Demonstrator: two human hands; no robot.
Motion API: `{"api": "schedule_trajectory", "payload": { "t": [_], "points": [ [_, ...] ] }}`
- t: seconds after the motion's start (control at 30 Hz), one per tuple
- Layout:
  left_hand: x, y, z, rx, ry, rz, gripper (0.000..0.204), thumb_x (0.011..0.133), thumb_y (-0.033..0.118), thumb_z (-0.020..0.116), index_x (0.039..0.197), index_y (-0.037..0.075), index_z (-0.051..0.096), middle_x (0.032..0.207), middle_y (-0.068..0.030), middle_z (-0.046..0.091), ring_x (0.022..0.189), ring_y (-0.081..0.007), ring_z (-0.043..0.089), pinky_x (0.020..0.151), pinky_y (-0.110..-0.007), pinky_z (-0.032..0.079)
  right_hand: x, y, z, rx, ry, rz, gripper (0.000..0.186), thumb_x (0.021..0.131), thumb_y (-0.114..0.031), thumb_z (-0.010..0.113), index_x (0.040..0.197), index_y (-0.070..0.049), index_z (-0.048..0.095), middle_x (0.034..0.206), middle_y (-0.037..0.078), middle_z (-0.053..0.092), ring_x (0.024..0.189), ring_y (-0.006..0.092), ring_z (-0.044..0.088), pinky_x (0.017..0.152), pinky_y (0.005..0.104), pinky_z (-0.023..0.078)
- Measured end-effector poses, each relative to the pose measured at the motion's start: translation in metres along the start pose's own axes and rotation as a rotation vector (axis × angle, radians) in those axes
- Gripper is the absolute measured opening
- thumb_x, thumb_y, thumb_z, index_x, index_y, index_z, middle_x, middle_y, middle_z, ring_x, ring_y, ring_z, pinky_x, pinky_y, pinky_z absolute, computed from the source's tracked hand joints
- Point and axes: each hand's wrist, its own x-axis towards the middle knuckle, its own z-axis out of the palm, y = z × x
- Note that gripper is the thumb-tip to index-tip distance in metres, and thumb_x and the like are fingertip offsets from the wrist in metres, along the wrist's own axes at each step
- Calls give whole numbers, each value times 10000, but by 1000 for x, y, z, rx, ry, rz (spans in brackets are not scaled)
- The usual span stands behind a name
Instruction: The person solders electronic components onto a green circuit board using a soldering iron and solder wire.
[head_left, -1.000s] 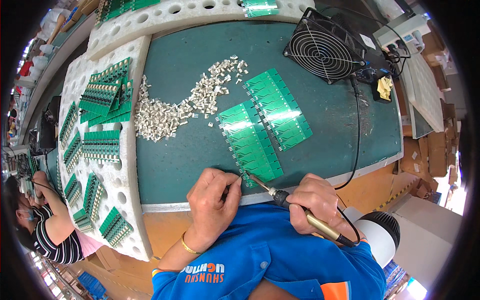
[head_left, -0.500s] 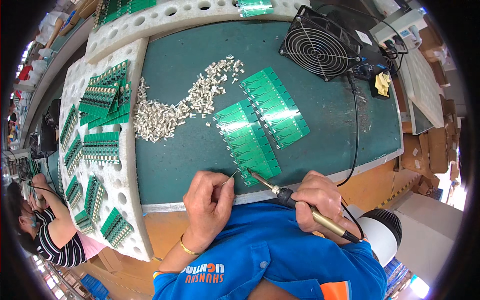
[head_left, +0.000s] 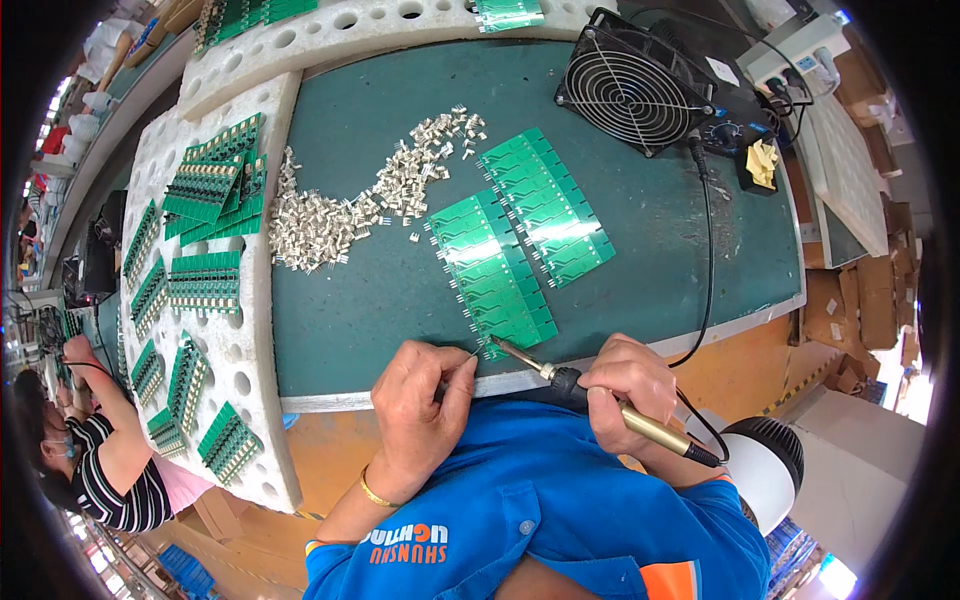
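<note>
In the head view, the nearer flat green circuit panel lies on the dark green mat, a row of metal pins along its left edge. At its near corner, my left hand pinches a thin silvery wire, and my right hand grips the black-and-gold soldering iron, its tip at that same corner. Just beyond and right of this panel lies a second flat green circuit panel, also edged with pins; left of it and farther off spreads the loose pile of small white pin connectors. Well left of it, a holed white foam board carries several populated green circuit strips. I judge both panels loaded with connectors and the nearer one partly soldered, though the joints are too small to check; the farther one seems left to do. Against half a second ago, the tip looks closer to the panel's near end, and less wire shows past my fingertips.
</note>
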Motion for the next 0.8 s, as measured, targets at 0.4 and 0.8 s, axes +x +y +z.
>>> {"api": "schedule_trajectory", "payload": {
  "t": [0.4, 0.8],
  "points": [
    [-1, -1, 1, 16, 5, -17, 127, 750, -41, 754, 798, 31, 661, 711, -95, 568, 562, -214, 557, 509, -320, 437, 0, 2, 3, -4, -12, 18, 155, 707, 38, 667, 843, -11, 610, 664, 97, 604, 516, 231, 562, 494, 342, 442],
    [0, -3, 3, 24, 0, -3, 132, 738, -43, 751, 807, 28, 663, 713, -103, 580, 584, -238, 576, 522, -338, 449, 2, 2, 3, -15, -3, 25, 172, 688, 49, 655, 841, -17, 612, 663, 92, 605, 510, 225, 558, 485, 340, 442]
  ]
}}
